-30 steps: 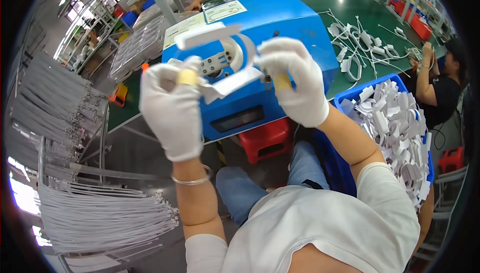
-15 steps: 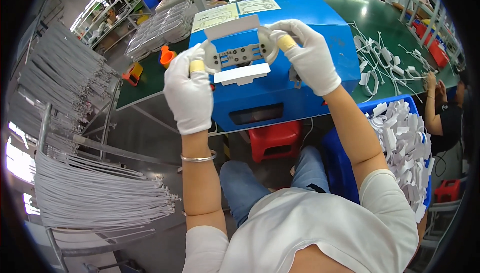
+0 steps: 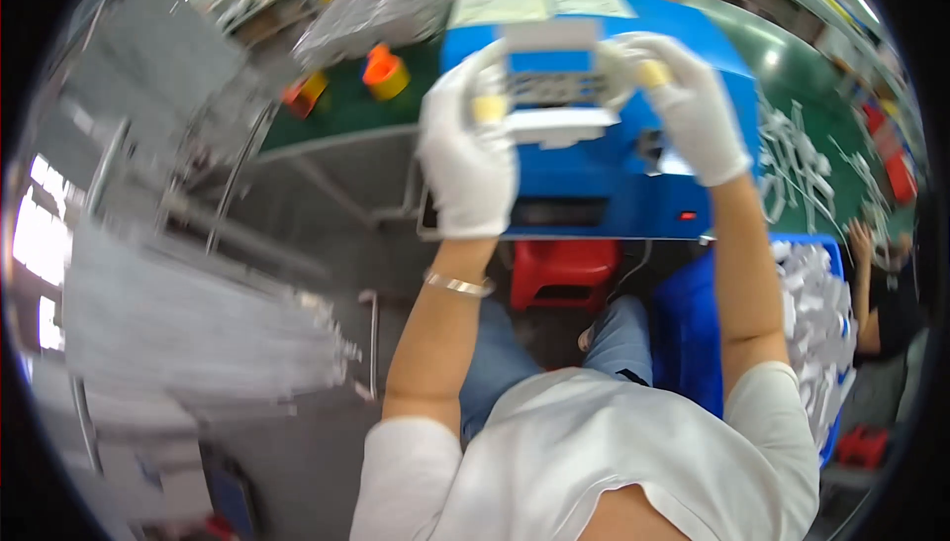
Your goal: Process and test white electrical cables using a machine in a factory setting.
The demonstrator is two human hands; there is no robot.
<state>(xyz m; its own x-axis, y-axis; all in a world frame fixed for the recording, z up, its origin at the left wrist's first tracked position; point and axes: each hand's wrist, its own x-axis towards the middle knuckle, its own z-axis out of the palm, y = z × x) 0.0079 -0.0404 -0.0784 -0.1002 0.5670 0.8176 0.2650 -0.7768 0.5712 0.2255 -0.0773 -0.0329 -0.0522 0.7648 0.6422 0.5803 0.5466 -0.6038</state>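
Observation:
Both my hands wear white gloves with a pale yellow wrap on the thumb. My left hand [image 3: 467, 150] grips the left end of a white oval loop, and my right hand [image 3: 683, 105] pinches its right end [image 3: 618, 74]. One white flap [image 3: 552, 36] stands above the loop and another white flap [image 3: 562, 125] hangs below it. Between them shows a grey plate with dark holes [image 3: 557, 89]; blur hides whether it is part of the held piece. All this is in front of the blue machine [image 3: 633, 180].
An orange-and-yellow tape dispenser [image 3: 386, 74] sits left on the green table [image 3: 341, 110]. White cables [image 3: 797, 160] lie right. A blue bin [image 3: 688, 333] holds white pieces. A red stool [image 3: 562, 274] stands below, a rack of white cables [image 3: 198, 308] at left. Other people are nearby.
The view has turned, so the machine, table and my hands appear farther right, and the picture is blurred. Both hands keep their grip on the white loop.

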